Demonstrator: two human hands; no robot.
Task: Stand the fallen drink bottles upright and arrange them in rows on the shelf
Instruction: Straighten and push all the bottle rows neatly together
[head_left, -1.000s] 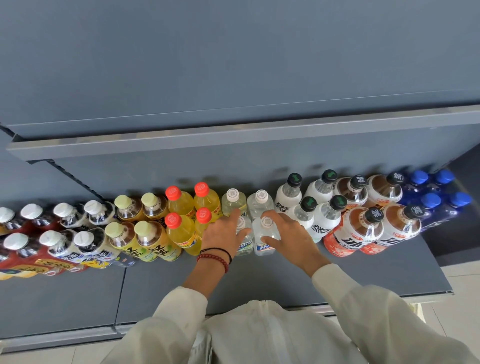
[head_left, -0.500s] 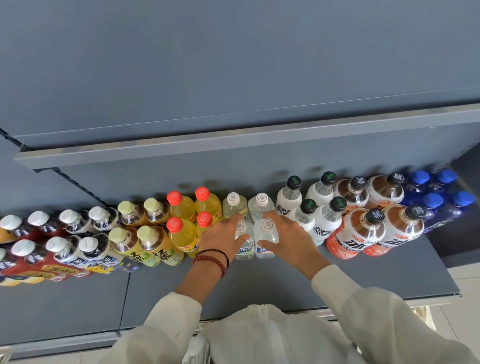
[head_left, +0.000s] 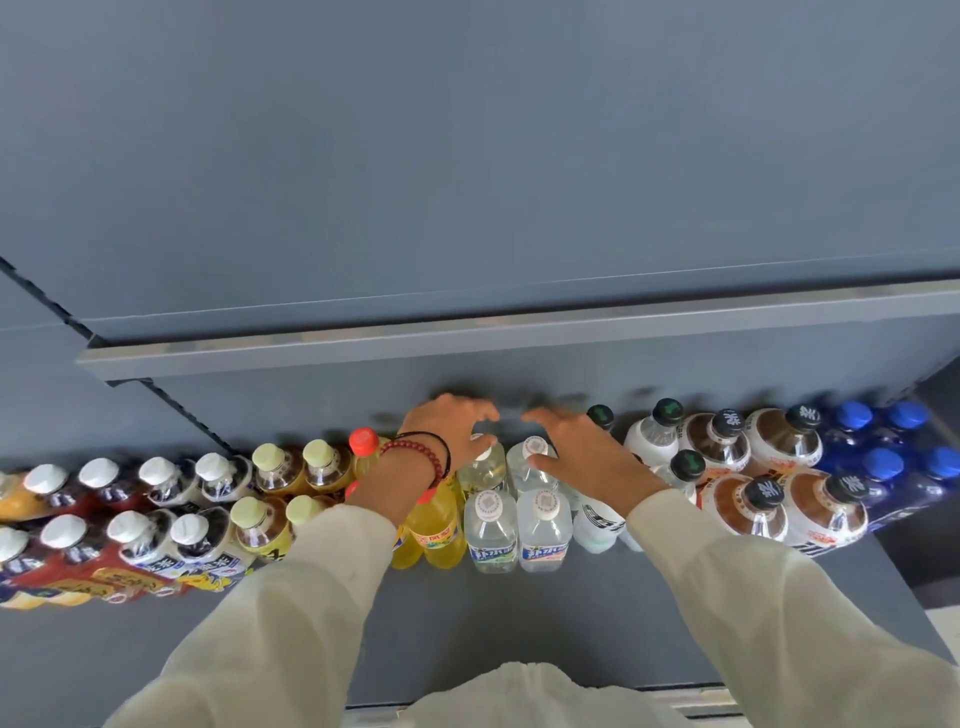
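Note:
Upright drink bottles stand in two rows along the grey shelf (head_left: 519, 634). My left hand (head_left: 441, 428) reaches over the front row, its fingers and thumb curled round the top of the pale back-row bottle (head_left: 488, 467). My right hand (head_left: 582, 449) closes thumb and fingers round the neck of the clear back-row bottle (head_left: 524, 467) beside it. Two clear front-row bottles (head_left: 491, 527) (head_left: 544, 525) with white caps stand free just below my hands. No lying bottle is in sight.
Left of my hands stand yellow bottles (head_left: 436, 525), green-capped bottles (head_left: 267, 467) and white-capped bottles (head_left: 124, 530). To the right are white bottles (head_left: 652, 441), brown black-capped bottles (head_left: 763, 501) and blue bottles (head_left: 883, 465). An upper shelf edge (head_left: 519, 332) overhangs the rows.
Both hands let go of the two front clear bottles and moved back to the pair behind them. The camera has come closer to the shelf.

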